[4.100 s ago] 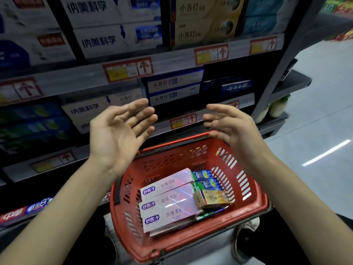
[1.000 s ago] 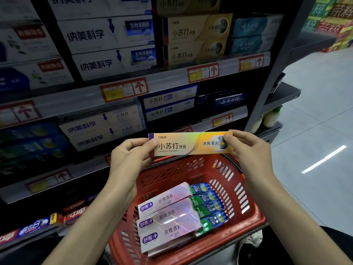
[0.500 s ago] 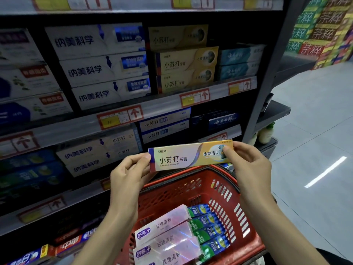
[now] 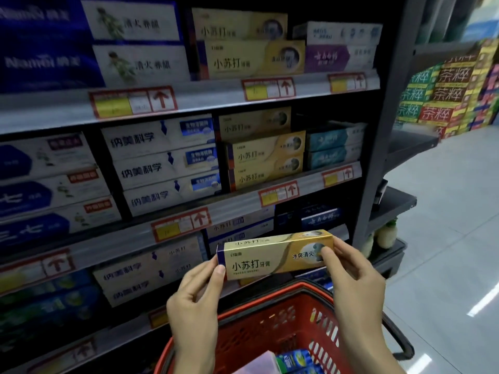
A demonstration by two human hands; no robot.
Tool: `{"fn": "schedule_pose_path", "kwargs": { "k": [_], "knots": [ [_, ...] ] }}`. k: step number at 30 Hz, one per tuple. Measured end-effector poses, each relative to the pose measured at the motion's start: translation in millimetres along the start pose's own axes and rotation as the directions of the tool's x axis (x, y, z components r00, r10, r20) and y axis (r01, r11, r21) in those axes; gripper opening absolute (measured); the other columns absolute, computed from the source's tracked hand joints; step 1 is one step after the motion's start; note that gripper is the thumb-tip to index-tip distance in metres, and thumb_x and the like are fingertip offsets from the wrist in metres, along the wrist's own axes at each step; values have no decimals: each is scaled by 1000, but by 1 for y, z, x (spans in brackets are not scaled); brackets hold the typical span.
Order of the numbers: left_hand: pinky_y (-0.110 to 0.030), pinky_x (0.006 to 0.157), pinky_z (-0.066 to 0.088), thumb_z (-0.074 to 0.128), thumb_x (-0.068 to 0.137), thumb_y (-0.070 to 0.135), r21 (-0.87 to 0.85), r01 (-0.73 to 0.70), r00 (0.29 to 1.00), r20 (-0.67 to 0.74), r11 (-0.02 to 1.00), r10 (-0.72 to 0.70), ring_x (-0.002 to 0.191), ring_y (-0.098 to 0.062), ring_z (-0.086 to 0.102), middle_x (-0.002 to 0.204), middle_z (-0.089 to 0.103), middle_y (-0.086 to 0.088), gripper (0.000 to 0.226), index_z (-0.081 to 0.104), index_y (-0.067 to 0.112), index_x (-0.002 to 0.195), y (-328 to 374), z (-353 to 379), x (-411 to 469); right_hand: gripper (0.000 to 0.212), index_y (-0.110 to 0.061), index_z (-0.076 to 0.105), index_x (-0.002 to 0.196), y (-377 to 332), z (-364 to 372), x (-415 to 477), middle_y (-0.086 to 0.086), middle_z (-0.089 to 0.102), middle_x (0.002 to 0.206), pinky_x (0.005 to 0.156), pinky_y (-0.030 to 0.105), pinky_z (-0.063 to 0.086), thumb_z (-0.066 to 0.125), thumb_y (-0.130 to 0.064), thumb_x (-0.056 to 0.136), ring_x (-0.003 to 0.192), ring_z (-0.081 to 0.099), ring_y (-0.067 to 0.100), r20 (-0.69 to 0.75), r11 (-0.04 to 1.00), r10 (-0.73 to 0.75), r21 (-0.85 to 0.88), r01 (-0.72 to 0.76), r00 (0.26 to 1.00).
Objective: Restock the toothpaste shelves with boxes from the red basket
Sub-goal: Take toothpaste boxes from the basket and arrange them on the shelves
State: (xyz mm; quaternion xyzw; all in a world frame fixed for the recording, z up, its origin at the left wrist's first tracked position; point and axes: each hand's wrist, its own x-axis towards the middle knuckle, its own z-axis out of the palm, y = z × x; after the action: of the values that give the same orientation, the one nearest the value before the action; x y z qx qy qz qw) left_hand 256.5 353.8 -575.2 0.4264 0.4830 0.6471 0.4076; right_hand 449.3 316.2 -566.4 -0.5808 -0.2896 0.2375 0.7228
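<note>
Both my hands hold a yellow toothpaste box (image 4: 272,259) level in front of the shelves. My left hand (image 4: 195,300) pinches its left end and my right hand (image 4: 353,276) grips its right end. Below them stands the red basket (image 4: 264,327), with the tips of a pink box (image 4: 259,364) and a green-blue box (image 4: 295,360) showing at the bottom edge. A stack of matching yellow boxes (image 4: 266,160) sits on the shelf above the held box, with one more pair (image 4: 251,47) on the shelf higher up.
White boxes with blue print (image 4: 164,163) fill the shelf left of the yellow stack, teal boxes (image 4: 334,147) its right. A dark upright post (image 4: 383,147) ends the shelving. Open grey floor (image 4: 445,238) lies to the right, with stacked green and red cartons (image 4: 445,95) beyond.
The view has tilted upward, bringing higher shelves into sight. My hands have lifted the yellow box slightly and tipped it so that its top face shows. The basket has dropped low in the frame.
</note>
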Motion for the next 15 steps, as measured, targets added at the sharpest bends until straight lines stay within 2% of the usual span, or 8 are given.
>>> {"fn": "schedule_pose_path", "kwargs": {
  "k": [2,6,8,11,15],
  "knots": [
    [-5,75,53,76,87,7,1,-36,999,-25,999,36,99,1,71,104,78,8,21,81,17,105,6,7,2,27,-32,73,124,-6,6,4,-7,68,124,87,20,49,68,-33,97,103,65,-4,-1,1000,-23,13,23,1000],
    [-7,77,54,80,83,8,13,-160,983,-86,987,161,100,-1,71,100,79,10,22,82,23,100,24,23,13,36,-30,65,136,-25,22,22,-19,61,124,87,16,43,64,-33,100,100,58,-18,41,994,-94,59,91,995],
    [-10,80,55,82,81,10,-1,-211,971,-119,978,209,100,-2,72,98,79,12,23,82,25,98,37,32,21,39,-28,63,139,-35,31,37,-20,60,121,90,20,45,64,-30,100,101,58,-13,43,989,-139,64,136,989],
    [-17,85,58,82,82,15,-17,-267,954,-146,964,262,99,-5,74,95,79,14,21,81,30,97,59,47,33,40,-28,64,139,-51,44,60,-16,63,125,102,30,48,65,-23,99,113,59,0,31,977,-201,74,198,979],
    [-25,94,56,82,83,25,-30,-295,954,-59,955,293,103,1,71,104,77,20,28,78,36,108,88,66,50,44,-31,64,139,-73,62,90,-13,65,133,105,33,49,62,-14,99,122,60,3,59,957,-272,124,264,960]
  ]
}}
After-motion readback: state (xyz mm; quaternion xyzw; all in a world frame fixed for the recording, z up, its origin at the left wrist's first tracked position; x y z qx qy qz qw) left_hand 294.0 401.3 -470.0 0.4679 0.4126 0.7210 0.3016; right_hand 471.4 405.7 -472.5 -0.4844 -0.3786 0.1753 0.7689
